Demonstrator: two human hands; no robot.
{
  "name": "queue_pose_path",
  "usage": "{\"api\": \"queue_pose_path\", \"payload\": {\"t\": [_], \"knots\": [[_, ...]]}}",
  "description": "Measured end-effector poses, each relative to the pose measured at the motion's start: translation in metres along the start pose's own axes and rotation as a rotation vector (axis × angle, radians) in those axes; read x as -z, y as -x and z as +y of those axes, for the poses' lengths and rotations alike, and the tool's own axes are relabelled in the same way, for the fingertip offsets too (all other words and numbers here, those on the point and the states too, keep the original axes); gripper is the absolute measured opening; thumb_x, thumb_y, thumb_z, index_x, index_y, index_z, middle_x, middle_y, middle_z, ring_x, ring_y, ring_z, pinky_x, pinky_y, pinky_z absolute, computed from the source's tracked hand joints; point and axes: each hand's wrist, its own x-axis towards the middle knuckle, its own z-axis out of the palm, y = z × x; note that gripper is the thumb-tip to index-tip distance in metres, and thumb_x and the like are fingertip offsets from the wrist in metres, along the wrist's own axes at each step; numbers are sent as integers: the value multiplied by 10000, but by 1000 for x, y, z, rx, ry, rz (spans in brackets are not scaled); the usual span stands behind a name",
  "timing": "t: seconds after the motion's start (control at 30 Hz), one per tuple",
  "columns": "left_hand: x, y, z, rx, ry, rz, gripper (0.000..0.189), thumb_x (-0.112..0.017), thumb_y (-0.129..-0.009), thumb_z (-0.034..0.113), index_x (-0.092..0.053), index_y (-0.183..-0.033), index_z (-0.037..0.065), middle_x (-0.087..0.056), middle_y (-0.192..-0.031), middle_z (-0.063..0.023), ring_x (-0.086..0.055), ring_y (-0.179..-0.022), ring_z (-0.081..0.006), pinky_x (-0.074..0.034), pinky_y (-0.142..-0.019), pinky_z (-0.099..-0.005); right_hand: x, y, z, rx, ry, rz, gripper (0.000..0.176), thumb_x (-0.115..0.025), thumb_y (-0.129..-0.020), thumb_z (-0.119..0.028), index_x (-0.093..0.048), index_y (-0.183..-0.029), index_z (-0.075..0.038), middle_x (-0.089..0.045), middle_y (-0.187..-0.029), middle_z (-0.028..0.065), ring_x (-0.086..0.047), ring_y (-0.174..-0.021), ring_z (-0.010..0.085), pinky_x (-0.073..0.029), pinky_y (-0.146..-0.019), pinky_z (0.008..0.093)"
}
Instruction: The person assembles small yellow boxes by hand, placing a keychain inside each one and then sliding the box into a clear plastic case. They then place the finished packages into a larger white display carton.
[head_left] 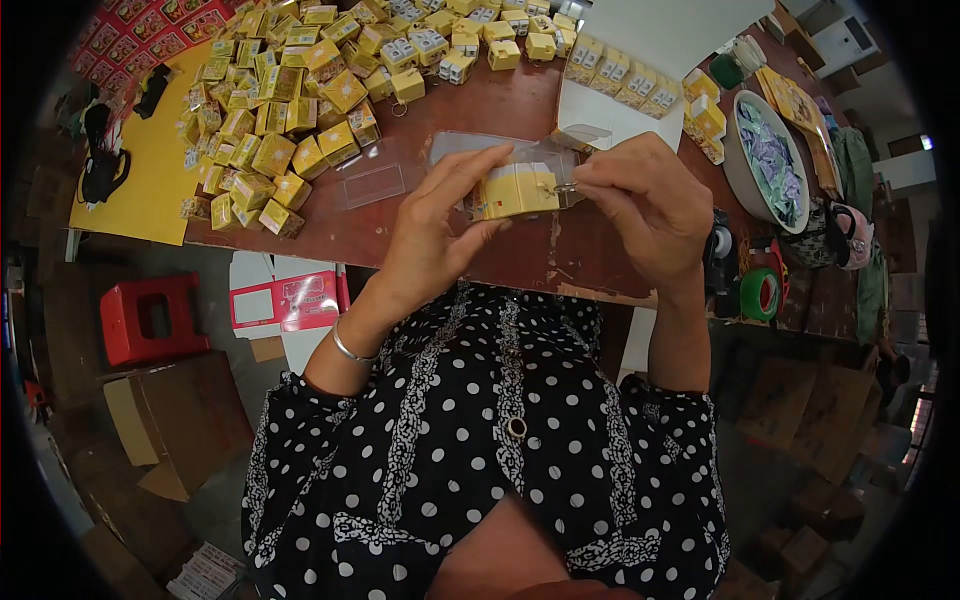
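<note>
My left hand (440,215) grips a small yellow box-shaped piece (520,190) from its left end, thumb below and fingers above. At the box's right end, my right hand (650,195) pinches a small shiny metal piece (568,188); it looks like a ring or clasp, but its exact form is partly hidden by the fingers. Behind the box lies a clear plastic tray or lid (450,143) on the brown table (420,235). Left of my left hand is a clear plastic sheet (372,187).
Many small yellow boxes (270,155) are heaped at the back left. An open white carton (640,110) holds a row of similar pieces. On the right stand a white basin (745,150) with purple-green packets and a green tape roll (760,293). A red stool (120,320) is below left.
</note>
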Motion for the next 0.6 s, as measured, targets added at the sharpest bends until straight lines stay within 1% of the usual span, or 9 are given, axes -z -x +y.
{"api": "queue_pose_path", "payload": {"t": [0.07, 0.13, 0.3, 0.33, 0.37, 0.4, 0.47, 0.57, 0.6], "knots": [[-1, 0, -1, -40, 15, 10, 723, -780, -771, -72, -568, -1444, 85, -623, -1314, -121, -642, -1134, -278, -536, -953, -352, 2, -1, 2, -1, -4, -6, 192, -800, -763, 55, -769, -939, -15, -737, -859, 78, -678, -792, 229, -549, -676, 321], [-2, 0, 0, -34, 20, 2, 724, -778, -771, -75, -567, -1445, 85, -621, -1315, -123, -643, -1139, -282, -536, -958, -355, 4, -3, 3, 92, 52, -143, 186, -783, -770, 76, -762, -941, 8, -740, -888, 101, -680, -802, 230, -543, -702, 319], [-1, 1, 4, -3, 1, -12, 729, -771, -774, -84, -561, -1450, 86, -618, -1322, -128, -644, -1149, -289, -533, -973, -367, 5, -4, 6, 76, 41, -250, 184, -795, -766, 46, -764, -940, -7, -736, -877, 94, -674, -781, 227, -540, -691, 327], [-1, 1, 4, 16, 15, -23, 725, -779, -776, -73, -560, -1452, 73, -614, -1342, -126, -621, -1198, -281, -504, -1012, -359, 5, -5, 5, 72, 48, -269, 181, -799, -765, 36, -763, -936, -11, -735, -870, 95, -671, -774, 228, -539, -687, 325], [-1, 2, 4, 36, 28, -34, 723, -786, -778, -62, -560, -1454, 59, -609, -1362, -124, -597, -1247, -273, -474, -1051, -350, 6, -5, 3, 71, 47, -269, 181, -799, -765, 36, -763, -936, -11, -735, -870, 95, -671, -774, 228, -539, -687, 325], [-2, 2, 3, 37, 29, -35, 723, -786, -778, -62, -560, -1454, 59, -609, -1362, -124, -597, -1247, -273, -474, -1051, -350, 6, -6, 1, 21, 76, -286, 179, -803, -764, 31, -761, -934, -11, -731, -862, 94, -668, -767, 228, -537, -681, 326], [-4, 1, 2, -29, -7, -2, 731, -784, -774, -71, -559, -1451, 84, -619, -1316, -125, -646, -1135, -284, -528, -990, -360, 4, -6, 0, -27, 105, -304, 178, -807, -763, 26, -759, -931, -12, -727, -853, 93, -664, -761, 229, -534, -675, 327], [-5, 3, 3, 27, 56, -19, 733, -793, -792, -51, -545, -1468, 87, -624, -1300, -119, -641, -1162, -260, -523, -998, -357, -2, -1, 5, 12, 75, -265, 182, -811, -763, 19, -757, -933, -17, -715, -819, 75, -645, -726, 233, -523, -658, 329], [-7, 5, 0, 27, 55, -17, 733, -793, -792, -51, -545, -1468, 87, -624, -1300, -119, -641, -1162, -260, -523, -998, -357, -2, 0, 6, 85, 88, -234, 161, -811, -777, 4, -760, -927, -22, -715, -851, 75, -644, -764, 236, -525, -679, 334]]}}
